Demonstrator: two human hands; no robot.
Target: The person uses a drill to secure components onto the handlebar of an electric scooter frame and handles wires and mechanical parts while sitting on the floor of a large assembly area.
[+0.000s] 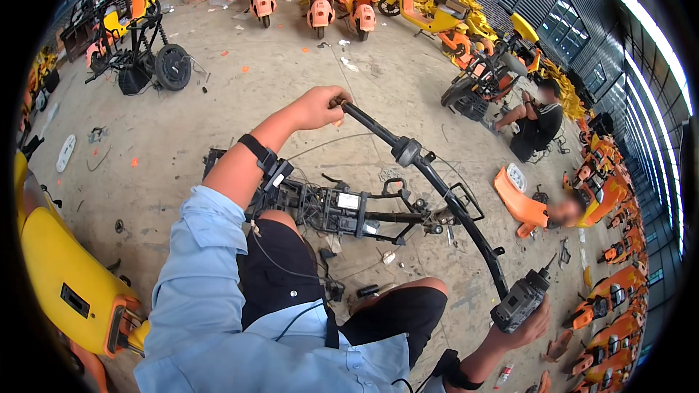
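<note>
A long black bent metal tube (448, 200), with a collar and small brackets along it, slants across the middle of the view. My left hand (324, 107) is closed on its upper end, fingers curled round the tip. In my right hand (535, 322), low on the right, is a dark cordless drill (521, 302) whose bit points up and away. The drill overlaps the tube's lower end; whether they touch I cannot tell. Beneath the tube, a stripped black scooter frame (342, 204) with wiring lies on the floor before my knees.
A yellow scooter body (69, 269) stands close on my left. An orange panel (520, 200) lies to the right. Further off, a person (539, 120) crouches by a partly stripped scooter (484, 80). Orange scooters (320, 0) stand at the back, and several more line the right side.
</note>
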